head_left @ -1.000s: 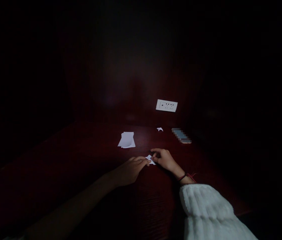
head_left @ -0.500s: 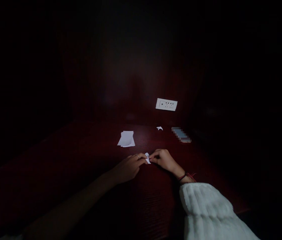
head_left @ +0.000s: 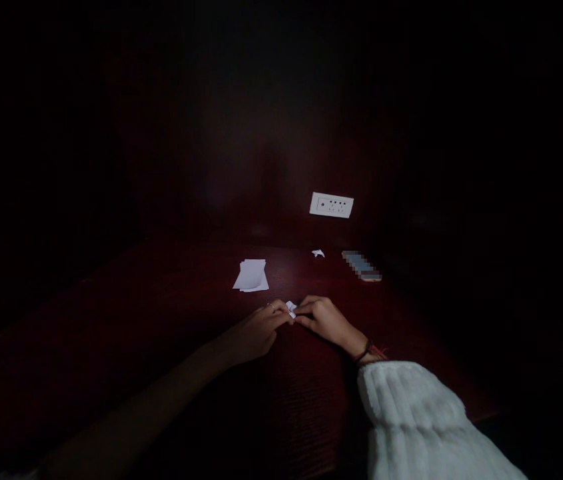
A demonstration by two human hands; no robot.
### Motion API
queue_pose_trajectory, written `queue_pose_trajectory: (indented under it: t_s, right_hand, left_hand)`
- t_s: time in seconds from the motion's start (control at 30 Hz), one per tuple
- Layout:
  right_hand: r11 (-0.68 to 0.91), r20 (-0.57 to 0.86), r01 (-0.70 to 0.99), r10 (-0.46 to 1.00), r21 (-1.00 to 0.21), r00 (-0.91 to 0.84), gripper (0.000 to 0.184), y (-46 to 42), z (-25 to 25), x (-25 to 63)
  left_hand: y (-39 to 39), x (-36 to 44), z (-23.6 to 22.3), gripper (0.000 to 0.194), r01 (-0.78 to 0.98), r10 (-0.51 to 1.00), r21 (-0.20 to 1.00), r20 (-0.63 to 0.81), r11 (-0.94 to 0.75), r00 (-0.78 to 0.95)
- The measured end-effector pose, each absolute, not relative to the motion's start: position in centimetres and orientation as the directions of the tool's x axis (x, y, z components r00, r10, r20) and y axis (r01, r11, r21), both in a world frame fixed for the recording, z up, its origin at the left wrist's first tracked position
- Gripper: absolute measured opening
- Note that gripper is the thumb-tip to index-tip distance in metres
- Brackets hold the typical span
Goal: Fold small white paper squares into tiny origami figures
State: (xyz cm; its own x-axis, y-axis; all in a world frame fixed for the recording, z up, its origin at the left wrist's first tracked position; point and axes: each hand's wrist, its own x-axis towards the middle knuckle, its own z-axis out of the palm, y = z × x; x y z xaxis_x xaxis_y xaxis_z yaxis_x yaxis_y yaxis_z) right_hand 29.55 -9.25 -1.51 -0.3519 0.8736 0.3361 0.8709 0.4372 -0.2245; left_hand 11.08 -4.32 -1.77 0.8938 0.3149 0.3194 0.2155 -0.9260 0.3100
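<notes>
A small folded piece of white paper (head_left: 291, 307) is pinched between my two hands, just above or on the dark red table. My left hand (head_left: 260, 329), with a ring on one finger, grips its left side. From the right, the thumb and fingertips of my right hand (head_left: 328, 321) close on the other side; a dark and red string bracelet (head_left: 371, 349) circles that wrist. The fingers hide much of the paper, so its exact folds cannot be made out. Beyond my left hand lies a small stack of white paper sheets (head_left: 251, 275).
A small folded white paper shape (head_left: 318, 253) rests near the back of the table (head_left: 171, 293). To its right lies a phone (head_left: 361, 265) with a blurred screen. A white power socket (head_left: 332, 205) is set in the dark back panel. Surroundings are very dark.
Both hands keep hold of the folded paper. Less of it shows now, as the fingertips have drawn closer over it. The whole view has shifted slightly.
</notes>
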Motion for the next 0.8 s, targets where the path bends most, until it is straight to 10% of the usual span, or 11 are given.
queue_pose_trajectory:
  t_s: [0.4,0.8]
  right_hand:
    - [0.425,0.329,0.88,0.88,-0.215,-0.344,0.026,-9.5,-1.1,29.1]
    - [0.398,0.283,0.917,0.877,0.031,-0.39,0.024,-9.8,-0.8,29.0]
  left_hand:
    - [-4.1,10.8,-1.8,0.048,0.112,0.281,0.382,0.422,-0.917,0.862]
    - [-3.0,9.9,-1.8,0.047,0.23,0.279,0.18,0.336,-0.956,0.9]
